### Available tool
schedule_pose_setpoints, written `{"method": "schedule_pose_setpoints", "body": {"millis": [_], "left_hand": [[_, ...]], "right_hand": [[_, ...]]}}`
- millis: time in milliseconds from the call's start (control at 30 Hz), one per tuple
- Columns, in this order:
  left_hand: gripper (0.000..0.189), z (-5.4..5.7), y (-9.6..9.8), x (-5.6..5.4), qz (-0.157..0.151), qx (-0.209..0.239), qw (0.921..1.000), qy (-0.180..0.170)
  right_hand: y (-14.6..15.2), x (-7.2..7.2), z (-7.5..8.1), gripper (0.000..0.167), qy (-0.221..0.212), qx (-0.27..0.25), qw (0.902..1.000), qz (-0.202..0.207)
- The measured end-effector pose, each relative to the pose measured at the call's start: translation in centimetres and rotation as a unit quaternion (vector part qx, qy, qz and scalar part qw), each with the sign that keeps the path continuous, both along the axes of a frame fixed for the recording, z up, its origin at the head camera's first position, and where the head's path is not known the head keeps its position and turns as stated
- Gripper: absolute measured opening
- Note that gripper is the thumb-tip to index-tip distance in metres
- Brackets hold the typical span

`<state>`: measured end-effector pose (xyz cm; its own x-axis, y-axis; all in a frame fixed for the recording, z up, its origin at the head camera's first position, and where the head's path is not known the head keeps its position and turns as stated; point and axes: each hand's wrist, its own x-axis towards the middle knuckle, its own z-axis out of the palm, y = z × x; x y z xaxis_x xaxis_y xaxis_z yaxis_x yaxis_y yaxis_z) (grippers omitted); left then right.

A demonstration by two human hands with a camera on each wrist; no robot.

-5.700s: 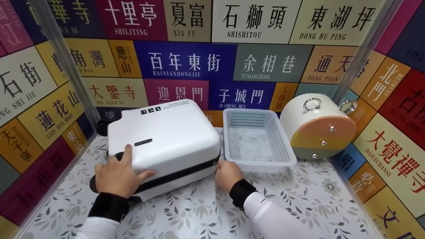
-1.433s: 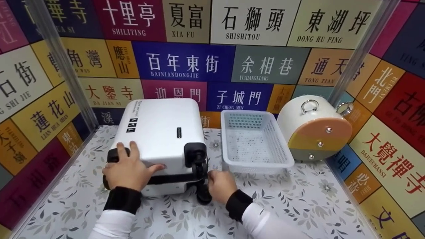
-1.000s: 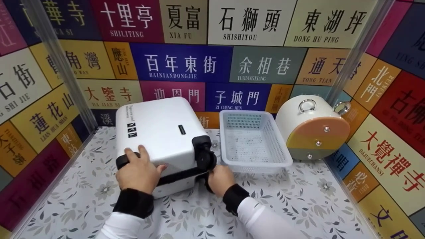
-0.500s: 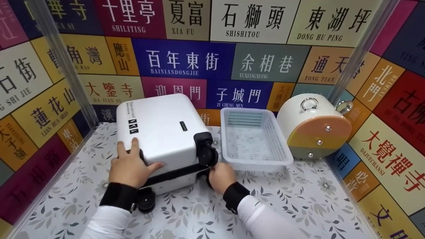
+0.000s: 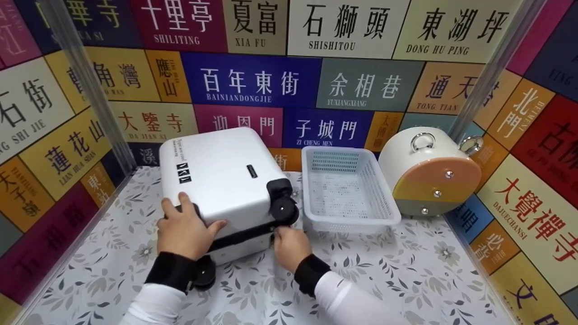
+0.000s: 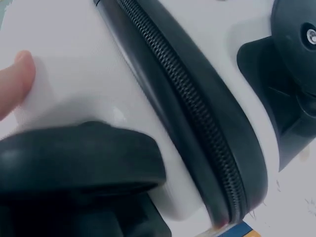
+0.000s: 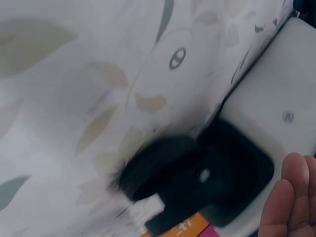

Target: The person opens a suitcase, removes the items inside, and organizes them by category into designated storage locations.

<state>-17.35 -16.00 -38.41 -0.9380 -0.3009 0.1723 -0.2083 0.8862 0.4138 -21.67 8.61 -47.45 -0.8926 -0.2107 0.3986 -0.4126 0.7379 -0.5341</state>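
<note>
A small white suitcase lies on its side, with black wheels at its near corners. A black zipper band runs round its edge; in the left wrist view the zipper teeth are meshed along the part that shows. My left hand rests with spread fingers on the near left corner, thumb along the side. My right hand has its fingers curled at the zipper band below the right wheel, pinching the zipper pull, which the fingertips mostly hide. In the right wrist view curled fingers show beside the case.
Right of the suitcase stands a pale plastic basket. Beyond it sits a rounded cream box with a striped front and metal rings. A flower-patterned cloth covers the table, and sign-printed walls close in the back and sides.
The suitcase has turned so its wheels now face the near right and near left. My right hand has slid leftward along the zipper band past the wheel; my left hand stays on the case.
</note>
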Motion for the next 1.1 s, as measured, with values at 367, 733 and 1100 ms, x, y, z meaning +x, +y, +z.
{"method": "schedule_pose_setpoints", "body": {"millis": [367,733,1100], "left_hand": [[0.091,0.7,1.7,2.0,-0.043,-0.021,0.998,0.04],[0.092,0.3,-6.4,-0.6,-0.212,-0.004,0.9765,0.037],[0.072,-2.6,-3.6,-1.5,-0.156,0.049,0.9767,0.139]], "right_hand": [[1.2,-2.3,0.5,0.02,-0.058,-0.003,0.9978,-0.031],[1.4,-2.9,0.9,0.019,-0.081,-0.011,0.9954,-0.05],[1.3,-3.7,1.2,0.019,-0.049,0.01,0.9975,-0.049]]}}
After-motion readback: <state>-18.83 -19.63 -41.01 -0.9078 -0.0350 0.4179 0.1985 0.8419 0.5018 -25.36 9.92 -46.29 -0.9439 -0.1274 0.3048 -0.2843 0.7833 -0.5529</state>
